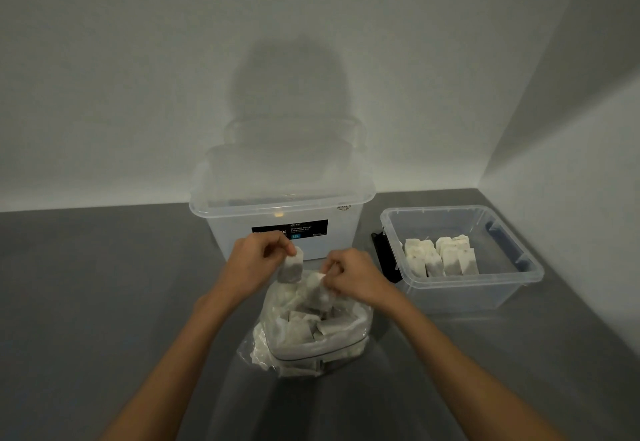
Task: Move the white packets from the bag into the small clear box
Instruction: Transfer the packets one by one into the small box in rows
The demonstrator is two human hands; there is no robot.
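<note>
Table [86,285]: L hand [252,264] pinches pkt [291,269].

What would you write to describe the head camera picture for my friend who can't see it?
The left hand pinches one white packet and the right hand grips another packet over a clear bag of them on a grey table. A small clear box to the right holds packets standing in rows; a bigger lidded box stands behind the bag.
</note>
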